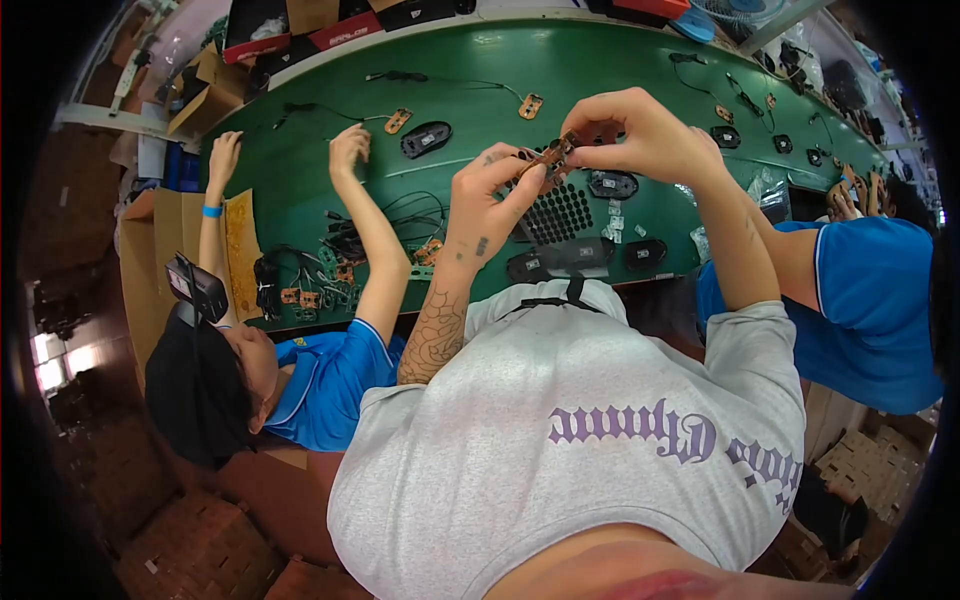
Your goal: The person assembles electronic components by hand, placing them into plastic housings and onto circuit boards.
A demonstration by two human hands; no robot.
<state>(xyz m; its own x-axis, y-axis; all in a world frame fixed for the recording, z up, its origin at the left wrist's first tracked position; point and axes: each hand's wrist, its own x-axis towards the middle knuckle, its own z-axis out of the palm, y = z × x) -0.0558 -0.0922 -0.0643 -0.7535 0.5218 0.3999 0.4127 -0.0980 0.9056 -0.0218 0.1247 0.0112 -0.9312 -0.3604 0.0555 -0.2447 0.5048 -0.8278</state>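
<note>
A small brown circuit board (550,157) is held up over the green bench between my two hands. My left hand (492,200) pinches its left end between thumb and fingers. At the other end, my right hand (630,138) grips it with thumb and fingertips. Just below lies a sheet of black round pads (560,214), partly covered by my left hand. A black mouse shell (612,185) rests beside the sheet, under my right hand. Small clear pieces (615,217) lie scattered nearby, and another black mouse shell (645,254) sits close to the bench's near edge.
Circuit boards (398,121) with cables and a black mouse shell (426,140) lie farther left on the green bench (330,165). Boards and cables pile up (310,285) before a co-worker in blue (330,385). Another co-worker (870,300) is at the right. Boxes (345,35) line the back.
</note>
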